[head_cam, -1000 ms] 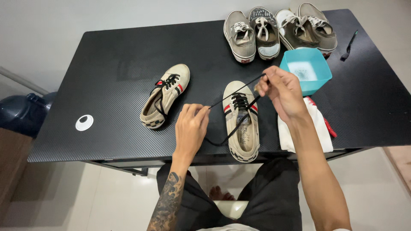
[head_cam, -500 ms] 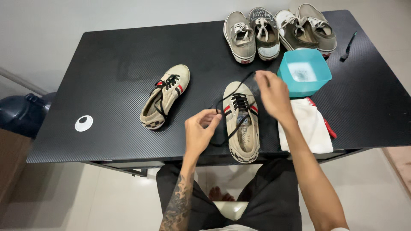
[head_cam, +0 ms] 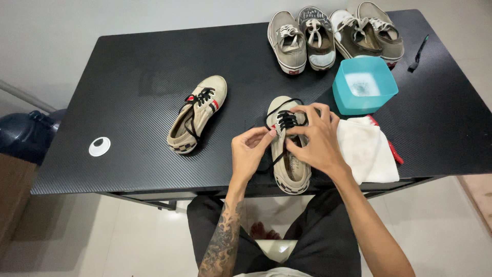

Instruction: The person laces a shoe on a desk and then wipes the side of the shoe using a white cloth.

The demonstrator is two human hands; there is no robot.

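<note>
A beige sneaker (head_cam: 291,175) with red stripes and a black lace (head_cam: 287,118) lies on the black table (head_cam: 128,97), toe away from me. My left hand (head_cam: 249,151) pinches the lace at the shoe's left side. My right hand (head_cam: 313,141) rests over the shoe's upper and grips the lace there, its fingers hiding the tongue. A loop of lace curves over the toe. The matching beige sneaker (head_cam: 197,113) lies to the left, laced in black.
Two pairs of grey sneakers (head_cam: 302,37) (head_cam: 368,32) stand at the table's far edge. A teal square bowl (head_cam: 364,84) sits right of my hands, a white cloth (head_cam: 368,149) below it. A black brush (head_cam: 418,52) lies far right. A white disc (head_cam: 99,146) sits near the left edge.
Both hands came down and together onto the near sneaker. The lace, stretched taut between them a second ago, now lies slack in a loop over the toe.
</note>
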